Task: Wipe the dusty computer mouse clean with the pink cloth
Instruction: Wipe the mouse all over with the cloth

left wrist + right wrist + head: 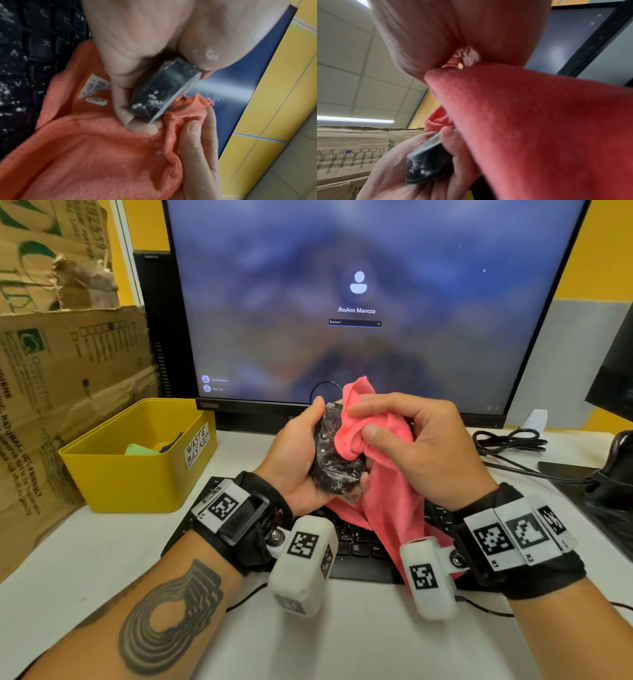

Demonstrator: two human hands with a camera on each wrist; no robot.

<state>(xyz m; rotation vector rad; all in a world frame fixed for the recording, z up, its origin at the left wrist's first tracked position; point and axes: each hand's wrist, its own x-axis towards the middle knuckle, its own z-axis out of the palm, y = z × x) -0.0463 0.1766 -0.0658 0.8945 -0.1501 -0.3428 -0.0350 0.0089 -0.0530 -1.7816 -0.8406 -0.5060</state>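
My left hand (301, 453) grips the black computer mouse (334, 460), lifted above the keyboard and flecked with white dust. Its dusty side also shows in the left wrist view as the mouse (159, 93) and in the right wrist view as the mouse (426, 165). My right hand (411, 440) pinches a bunched part of the pink cloth (383, 474) and presses it against the mouse's right side. The rest of the cloth (96, 155) hangs down over the keyboard, its label (96, 86) showing. From the right wrist, the cloth (539, 128) fills most of the view.
A black keyboard (359, 546) speckled with dust lies under the hands. A monitor (359, 302) stands behind. A yellow waste basket (137, 474) sits at the left beside cardboard boxes (61, 371). Black cables (510, 440) and a dark object lie at the right.
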